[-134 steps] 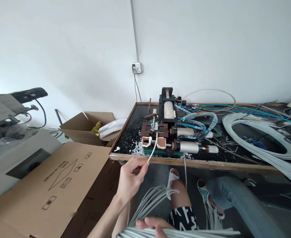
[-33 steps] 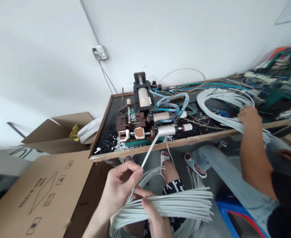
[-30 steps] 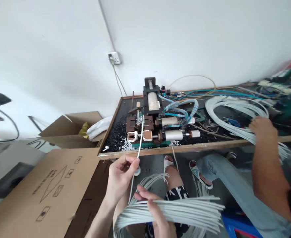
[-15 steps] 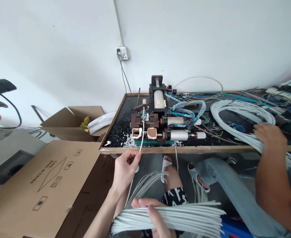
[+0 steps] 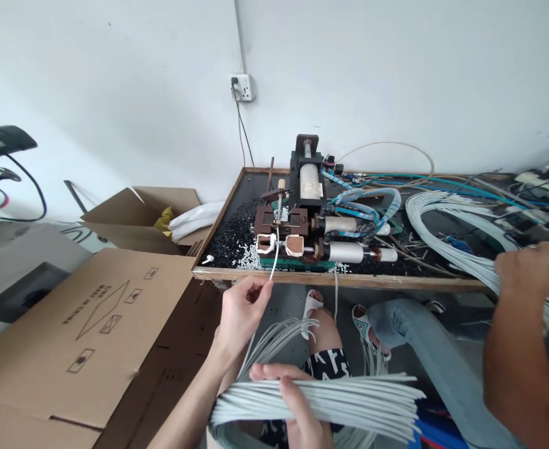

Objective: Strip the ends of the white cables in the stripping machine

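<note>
My left hand [image 5: 245,315] pinches a thin white cable [image 5: 275,257] between thumb and fingertips, just in front of the bench edge. The cable's upper part runs between two pads and up into the jaws of a pneumatic clamping machine [image 5: 281,219]. Lower down, my right hand [image 5: 302,405] is wrapped round a thick bundle of white cables [image 5: 358,399], its thumb lying across the top. The bundle's cut ends fan out to the right, over my lap. More loose cable ends [image 5: 283,337] hang behind the bundle.
A co-worker's hand [image 5: 526,268] grips a coil of white cable [image 5: 428,224] on the bench's right. Black and white cut scraps [image 5: 230,240] litter the bench. Blue-striped air hoses [image 5: 362,202] lead from the machine. Cardboard boxes [image 5: 110,312] stand at left.
My view has shifted slightly, so the bench appears farther right. The co-worker's hand has moved right along the coil. Both my hands keep their grips, and the cable remains in the machine.
</note>
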The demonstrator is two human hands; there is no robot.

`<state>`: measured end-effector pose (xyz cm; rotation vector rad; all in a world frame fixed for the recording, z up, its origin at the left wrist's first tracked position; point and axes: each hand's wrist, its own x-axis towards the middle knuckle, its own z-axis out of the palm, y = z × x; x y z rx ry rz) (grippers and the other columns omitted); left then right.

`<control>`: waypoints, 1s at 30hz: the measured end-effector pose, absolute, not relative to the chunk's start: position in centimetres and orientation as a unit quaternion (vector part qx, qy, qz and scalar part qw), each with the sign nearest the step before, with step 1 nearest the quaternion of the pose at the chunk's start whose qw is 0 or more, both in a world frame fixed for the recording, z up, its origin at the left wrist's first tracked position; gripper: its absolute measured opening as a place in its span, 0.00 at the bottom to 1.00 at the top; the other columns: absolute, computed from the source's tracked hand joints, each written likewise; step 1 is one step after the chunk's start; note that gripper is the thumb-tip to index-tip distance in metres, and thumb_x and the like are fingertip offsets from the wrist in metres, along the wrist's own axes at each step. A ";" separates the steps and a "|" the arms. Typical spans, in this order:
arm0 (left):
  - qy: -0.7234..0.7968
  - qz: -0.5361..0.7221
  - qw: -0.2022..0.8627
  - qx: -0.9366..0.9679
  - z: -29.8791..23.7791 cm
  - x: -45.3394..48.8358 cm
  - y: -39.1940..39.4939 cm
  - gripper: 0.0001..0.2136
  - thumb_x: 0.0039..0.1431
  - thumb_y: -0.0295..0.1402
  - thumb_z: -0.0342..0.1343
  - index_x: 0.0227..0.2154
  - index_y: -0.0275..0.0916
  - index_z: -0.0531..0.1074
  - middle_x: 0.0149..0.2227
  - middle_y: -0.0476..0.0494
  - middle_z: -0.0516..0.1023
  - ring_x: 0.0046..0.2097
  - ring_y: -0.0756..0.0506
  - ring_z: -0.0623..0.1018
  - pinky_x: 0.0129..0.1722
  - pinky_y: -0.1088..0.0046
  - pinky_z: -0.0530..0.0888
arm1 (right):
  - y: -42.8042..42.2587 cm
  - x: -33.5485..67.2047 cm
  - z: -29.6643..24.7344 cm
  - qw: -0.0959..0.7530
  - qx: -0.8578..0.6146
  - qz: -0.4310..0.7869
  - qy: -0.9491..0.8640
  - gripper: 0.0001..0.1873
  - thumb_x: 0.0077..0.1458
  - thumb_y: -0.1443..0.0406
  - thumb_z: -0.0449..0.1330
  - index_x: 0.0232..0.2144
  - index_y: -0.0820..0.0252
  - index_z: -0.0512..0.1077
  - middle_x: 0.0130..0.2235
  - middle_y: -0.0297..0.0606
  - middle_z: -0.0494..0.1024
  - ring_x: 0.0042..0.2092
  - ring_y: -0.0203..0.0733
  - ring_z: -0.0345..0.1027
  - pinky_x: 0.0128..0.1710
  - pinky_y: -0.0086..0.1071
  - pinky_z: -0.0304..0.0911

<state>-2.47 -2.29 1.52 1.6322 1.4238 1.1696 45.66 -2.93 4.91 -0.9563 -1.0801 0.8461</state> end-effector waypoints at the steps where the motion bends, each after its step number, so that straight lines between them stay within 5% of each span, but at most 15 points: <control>1: 0.545 0.448 0.332 0.626 1.4 -2.5 -2.3 0.13 0.64 0.41 0.58 0.29 0.38 0.77 0.26 0.45 0.82 0.26 0.46 0.80 0.28 0.74 0.76 | -3.3 44.0 5.1 0.660 -0.428 0.385 -0.483 0.07 0.43 0.53 0.62 0.16 0.34 0.77 0.17 0.20 0.78 0.35 0.47 0.84 0.15 0.29 0.66; 8: 0.569 0.448 0.327 0.607 1.1 -2.5 -2.3 0.11 0.62 0.39 0.60 0.28 0.37 0.77 0.25 0.45 0.82 0.26 0.46 0.81 0.28 0.73 0.77 | -8.8 25.5 3.2 0.578 -0.456 0.486 -0.472 0.05 0.40 0.53 0.62 0.20 0.33 0.79 0.22 0.24 0.82 0.43 0.58 0.82 0.22 0.38 0.73; 14: 0.573 0.442 0.321 0.611 1.3 -2.1 -2.4 0.12 0.63 0.39 0.58 0.28 0.37 0.76 0.26 0.45 0.83 0.27 0.46 0.81 0.29 0.73 0.78 | -15.4 9.3 -1.2 0.561 -0.460 0.597 -0.342 0.13 0.52 0.52 0.57 0.33 0.28 0.81 0.37 0.19 0.85 0.45 0.57 0.82 0.35 0.43 0.77; 20: 0.574 0.445 0.316 0.610 1.4 -2.0 -2.3 0.11 0.61 0.39 0.59 0.27 0.38 0.76 0.23 0.47 0.82 0.25 0.47 0.80 0.27 0.74 0.77 | -16.7 8.3 -2.0 0.568 -0.447 0.634 -0.275 0.13 0.54 0.50 0.57 0.36 0.30 0.81 0.43 0.21 0.85 0.51 0.57 0.79 0.50 0.44 0.74; 30: 0.563 0.457 0.340 0.599 2.1 -1.6 -2.2 0.10 0.59 0.38 0.60 0.27 0.38 0.74 0.21 0.49 0.78 0.22 0.49 0.76 0.24 0.76 0.72 | -17.5 8.4 -1.9 0.569 -0.438 0.647 -0.256 0.13 0.53 0.48 0.61 0.36 0.38 0.83 0.43 0.26 0.86 0.51 0.57 0.79 0.54 0.50 0.72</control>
